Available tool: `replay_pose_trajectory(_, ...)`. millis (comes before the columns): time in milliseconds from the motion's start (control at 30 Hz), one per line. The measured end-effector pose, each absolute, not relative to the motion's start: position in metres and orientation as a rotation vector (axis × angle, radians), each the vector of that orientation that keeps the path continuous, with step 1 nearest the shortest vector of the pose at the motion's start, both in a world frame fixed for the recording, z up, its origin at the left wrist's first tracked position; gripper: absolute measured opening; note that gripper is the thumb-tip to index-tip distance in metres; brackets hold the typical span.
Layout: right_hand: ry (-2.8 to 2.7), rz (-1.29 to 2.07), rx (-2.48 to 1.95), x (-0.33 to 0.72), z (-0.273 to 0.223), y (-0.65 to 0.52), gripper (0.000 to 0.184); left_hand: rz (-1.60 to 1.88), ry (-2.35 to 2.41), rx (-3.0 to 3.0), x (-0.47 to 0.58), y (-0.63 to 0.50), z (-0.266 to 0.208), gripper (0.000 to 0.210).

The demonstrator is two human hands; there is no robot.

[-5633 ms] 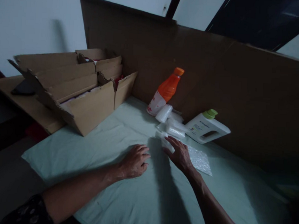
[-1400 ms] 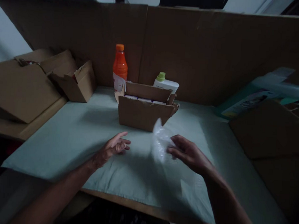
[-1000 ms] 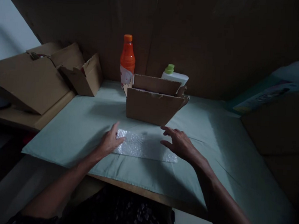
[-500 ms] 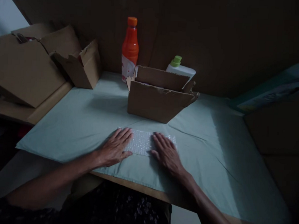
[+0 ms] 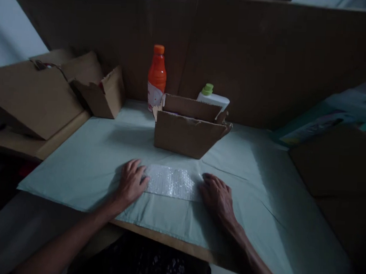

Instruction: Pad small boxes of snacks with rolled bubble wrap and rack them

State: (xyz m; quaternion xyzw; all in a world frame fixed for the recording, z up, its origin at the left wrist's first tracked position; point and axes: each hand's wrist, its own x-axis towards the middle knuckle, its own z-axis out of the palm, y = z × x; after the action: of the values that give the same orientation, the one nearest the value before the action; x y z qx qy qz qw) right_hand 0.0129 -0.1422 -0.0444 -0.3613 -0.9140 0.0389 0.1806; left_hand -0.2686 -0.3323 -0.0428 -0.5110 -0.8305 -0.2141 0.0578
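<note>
Cardboard backdrop up beyond both hands, green cloth under them. Bubble wrap lies flat between the hands. Left hand: half open, fingers bent, tips at one end of it, gripping nothing. Right hand: fingers loosely curled at the other end, can't tell if pinching. Carton just beyond the hands, orange bottle behind it.

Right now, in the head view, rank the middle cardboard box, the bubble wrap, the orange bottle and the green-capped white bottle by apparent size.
1. Middle cardboard box
2. Bubble wrap, helped by lying nearer the camera
3. Orange bottle
4. White bottle, by its visible part only; the box hides some of it
</note>
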Motion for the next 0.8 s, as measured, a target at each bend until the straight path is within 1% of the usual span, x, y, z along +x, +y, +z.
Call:
replay_pose_trajectory(33, -2.56, 0.08, -0.995, 0.011, -0.044, -0.142, 0.03, -0.67, -2.508, -1.53, -0.263, -0.33, -0.043, 0.028)
replay_pose_trajectory(67, -2.521, 0.038, -0.988, 0.009, -0.044, -0.141, 0.031, -0.692, -2.491, -1.506, -0.258, -0.329, -0.042, 0.034)
replay_pose_trajectory(133, -2.444, -0.043, -1.0, 0.006, -0.042, -0.142, 0.042, -0.718, -2.436, -1.51, -0.246, -0.325, -0.037, 0.053)
replay_pose_trajectory(167, -2.432, -0.063, -0.991, 0.003, -0.042, -0.145, 0.048, -0.712, -2.398, -1.575, -0.24, -0.324, -0.034, 0.063)
replay_pose_trajectory(233, -2.506, -0.048, -0.874, -0.009, -0.043, -0.156, 0.05, -0.641, -2.306, -1.863, -0.229, -0.32, -0.028, 0.07)
replay_pose_trajectory(333, -2.742, 0.072, -0.508, -0.023, -0.048, -0.174, 0.046, -0.457, -2.199, -2.334, -0.223, -0.32, -0.025, 0.067)
replay_pose_trajectory(400, -2.823, 0.145, -0.413, -0.014, -0.051, -0.174, 0.045, -0.418, -2.208, -2.432, -0.231, -0.329, -0.026, 0.06)
replay_pose_trajectory(467, -2.79, 0.178, -0.58, 0.012, -0.05, -0.161, 0.04, -0.469, -2.288, -2.342, -0.248, -0.345, -0.028, 0.049)
replay_pose_trajectory(567, -2.606, 0.147, -0.999, 0.061, -0.041, -0.137, 0.04, -0.571, -2.498, -1.936, -0.274, -0.37, -0.026, 0.04)
replay_pose_trajectory(667, -2.518, 0.091, -1.223, 0.072, -0.029, -0.131, 0.043, -0.521, -2.648, -1.602, -0.279, -0.373, -0.021, 0.044)
replay_pose_trajectory(800, -2.627, 0.091, -1.201, 0.02, -0.026, -0.15, 0.044, -0.418, -2.684, -1.635, -0.254, -0.344, -0.015, 0.048)
